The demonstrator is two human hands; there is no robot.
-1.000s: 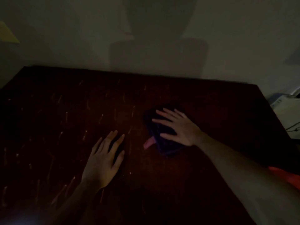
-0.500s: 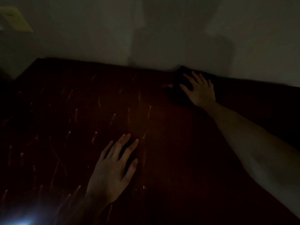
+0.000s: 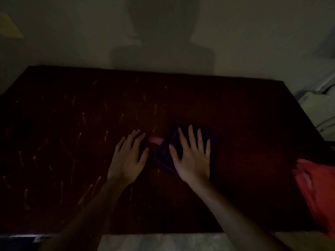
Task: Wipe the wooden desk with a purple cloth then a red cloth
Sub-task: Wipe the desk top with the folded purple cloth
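In dim light the right hand (image 3: 193, 160) lies flat with fingers (image 3: 191, 137) spread on the folded purple cloth (image 3: 169, 145) near the middle of the dark wooden worktop (image 3: 72, 124), the left hand (image 3: 128, 158) rests open just beside it, and the red cloth (image 3: 317, 189) sits at the right edge.

It looks like a dim room in a home. A dark wooden desk (image 3: 235, 109) stands against a plain wall (image 3: 244, 42), with some white things (image 3: 319, 109) beside it.
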